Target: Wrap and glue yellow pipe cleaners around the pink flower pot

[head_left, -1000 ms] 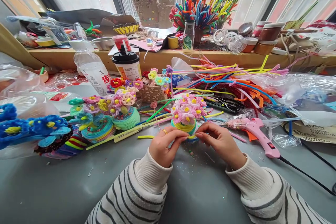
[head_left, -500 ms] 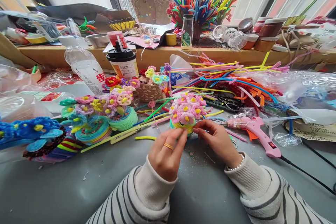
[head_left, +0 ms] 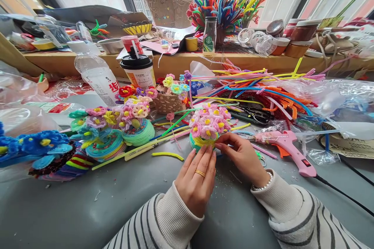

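A small pot wound in yellow and turquoise pipe cleaner stands on the grey table, topped by pink and lilac pipe-cleaner flowers with yellow centres. My left hand, with a gold ring, lies with its fingers stretched against the pot's front and hides part of it. At the pot's right side, my right hand is closed, thumb and forefinger pinched on its edge. Whether a loose strand end is between those fingertips, I cannot tell.
A pink hot glue gun lies to the right, its cord trailing. Finished flower pots stand at left. A short yellow pipe cleaner lies in front. Behind are loose pipe cleaners, a lidded cup and a plastic bottle.
My left hand has gone from a fingertip pinch at the pot's front to stretched fingers laid against it. My right hand stays at the pot's right side.
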Motion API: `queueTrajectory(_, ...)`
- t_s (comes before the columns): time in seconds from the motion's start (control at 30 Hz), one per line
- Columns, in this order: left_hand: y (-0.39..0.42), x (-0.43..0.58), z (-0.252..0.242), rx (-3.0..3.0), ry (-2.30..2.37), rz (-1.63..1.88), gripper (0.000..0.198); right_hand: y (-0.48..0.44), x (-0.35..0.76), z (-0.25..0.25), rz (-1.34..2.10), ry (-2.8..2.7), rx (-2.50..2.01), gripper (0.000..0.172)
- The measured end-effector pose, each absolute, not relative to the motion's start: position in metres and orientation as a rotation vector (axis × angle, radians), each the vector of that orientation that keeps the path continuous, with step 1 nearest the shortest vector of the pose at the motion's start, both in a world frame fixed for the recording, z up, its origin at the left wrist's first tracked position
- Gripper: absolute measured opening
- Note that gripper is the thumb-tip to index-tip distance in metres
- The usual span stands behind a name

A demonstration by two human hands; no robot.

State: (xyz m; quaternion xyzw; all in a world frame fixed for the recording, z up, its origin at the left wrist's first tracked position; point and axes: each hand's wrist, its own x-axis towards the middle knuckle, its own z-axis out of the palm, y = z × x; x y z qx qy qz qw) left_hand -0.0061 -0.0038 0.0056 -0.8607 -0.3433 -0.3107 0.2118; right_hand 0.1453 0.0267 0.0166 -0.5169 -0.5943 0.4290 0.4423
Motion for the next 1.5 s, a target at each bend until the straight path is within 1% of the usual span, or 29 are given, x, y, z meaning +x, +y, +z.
queueTrajectory(0.13, -0.004, -0.005, 0.004, -2.392, -0.981, -0.861, 0.032, 0.026, 0.145, 0.015, 1.077, -1.456, -1.277, 0.017)
queueTrajectory(0.37, -0.005, -0.006, 0.004, -2.401, -0.990, -0.861, 0.032, 0.025, 0.146, 0.014, 1.089, -1.388, -1.305, 0.024)
queueTrajectory(0.6, -0.004, -0.006, 0.005, -2.403, -0.999, -0.877, 0.032, 0.028, 0.144, 0.007, 1.088, -1.366, -1.228, 0.027)
queueTrajectory(0.93, -0.005, -0.006, 0.005, -2.409, -1.002, -0.889, 0.033, 0.028, 0.142, 0.006, 1.135, -1.351, -1.193, 0.023)
queueTrajectory(1.23, -0.004, -0.007, 0.009, -2.406, -0.987, -0.893, 0.030, 0.027, 0.140, 0.006, 1.289, -1.220, -1.138, 0.023)
queueTrajectory(1.37, -0.004, -0.007, 0.009, -2.409, -0.986, -0.901, 0.029, 0.027, 0.139, 0.005, 1.232, -1.246, -1.170, 0.025)
queueTrajectory(1.5, -0.004, -0.007, 0.007, -2.389, -1.025, -0.912, 0.027, 0.027, 0.140, 0.004, 1.210, -1.274, -1.168, 0.023)
